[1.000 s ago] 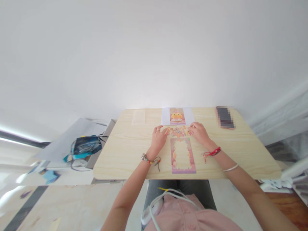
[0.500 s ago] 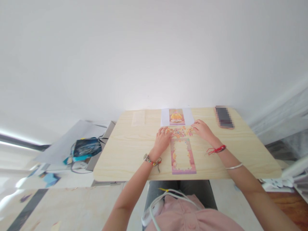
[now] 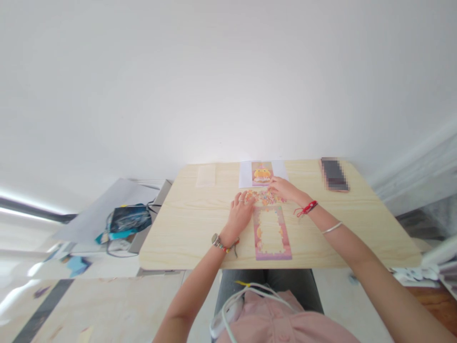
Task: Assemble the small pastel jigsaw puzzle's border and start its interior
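Small multicoloured jigsaw pieces (image 3: 262, 196) lie in a loose heap on the wooden table. My left hand (image 3: 242, 209) rests at the left end of the heap with its fingers spread. From the right, my right hand (image 3: 283, 188) reaches over the heap, thumb and fingers drawn together at its upper edge; whether a piece is between them is too small to see. Just below the heap lies a partly built jigsaw puzzle (image 3: 273, 255), a pink and purple border around a bare middle. Behind the pieces, a picture card (image 3: 262, 174) with a yellow figure lies on white paper (image 3: 245, 175).
A phone (image 3: 334, 174) lies at the table's (image 3: 178, 228) back right. Toward the back left is a pale, translucent sheet (image 3: 206, 176). Left of the table, a dark and blue bag (image 3: 130, 219) sits on a lower surface. A white wall rises behind the table.
My right hand has moved left, from the heap's right end to above its middle. My left hand stays at the left end, its fingers slightly shifted.
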{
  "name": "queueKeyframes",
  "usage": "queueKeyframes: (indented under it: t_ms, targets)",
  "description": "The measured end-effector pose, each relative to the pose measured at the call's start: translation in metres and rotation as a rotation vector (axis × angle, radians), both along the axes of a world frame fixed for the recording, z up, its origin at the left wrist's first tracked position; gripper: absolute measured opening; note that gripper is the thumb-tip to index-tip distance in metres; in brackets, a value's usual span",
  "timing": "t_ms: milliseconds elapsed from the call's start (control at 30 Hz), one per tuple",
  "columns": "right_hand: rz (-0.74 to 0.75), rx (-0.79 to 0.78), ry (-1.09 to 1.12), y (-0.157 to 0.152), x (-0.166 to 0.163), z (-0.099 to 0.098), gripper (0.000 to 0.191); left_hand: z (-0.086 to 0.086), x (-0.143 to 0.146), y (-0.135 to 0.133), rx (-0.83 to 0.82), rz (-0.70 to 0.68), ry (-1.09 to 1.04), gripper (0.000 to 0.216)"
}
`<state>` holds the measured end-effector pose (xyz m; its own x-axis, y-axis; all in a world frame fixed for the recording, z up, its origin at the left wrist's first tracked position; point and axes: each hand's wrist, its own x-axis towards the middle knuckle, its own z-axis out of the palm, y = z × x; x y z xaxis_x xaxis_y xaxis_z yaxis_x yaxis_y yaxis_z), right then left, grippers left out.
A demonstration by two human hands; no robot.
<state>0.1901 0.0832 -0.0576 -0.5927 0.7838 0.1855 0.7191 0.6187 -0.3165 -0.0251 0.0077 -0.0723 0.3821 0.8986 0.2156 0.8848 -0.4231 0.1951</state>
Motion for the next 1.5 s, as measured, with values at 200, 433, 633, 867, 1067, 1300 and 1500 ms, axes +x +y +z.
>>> queueKeyframes:
  t_ms: [200, 433, 633, 867, 1067, 1300, 1500]
  targets:
    - [0.026, -0.040, -0.023, 0.004, 0.007, -0.002, 0.011, -0.003, 0.001, -0.004, 0.003, 0.006, 0.014, 0.032]
    - [-0.181, 0.012, 0.092, -0.008, 0.045, 0.001, 0.016, 0.001, 0.002, -0.005, 0.036, -0.002, 0.023, 0.031]
    - [-0.198, -0.068, 0.064, -0.023, 0.055, -0.005, 0.013, 0.003, 0.006, -0.006, 0.010, 0.004, 0.045, 0.029]
    - [-0.219, -0.108, 0.076, -0.025, 0.049, -0.005, 0.009, 0.003, -0.001, -0.012, 0.013, 0.014, 0.068, 0.034]
    - [-0.085, -0.094, 0.041, -0.017, 0.051, -0.009, 0.016, 0.005, -0.010, -0.009, 0.017, 0.043, 0.068, 0.032]
    - [-0.114, 0.000, -0.163, -0.021, 0.048, 0.003, 0.018, 0.007, -0.012, -0.009, 0.011, 0.045, 0.023, 0.033]
    - [-0.259, 0.035, -0.387, -0.032, 0.054, 0.013, 0.019, 0.004, -0.014, -0.008, -0.011, 0.055, 0.029, 0.032]
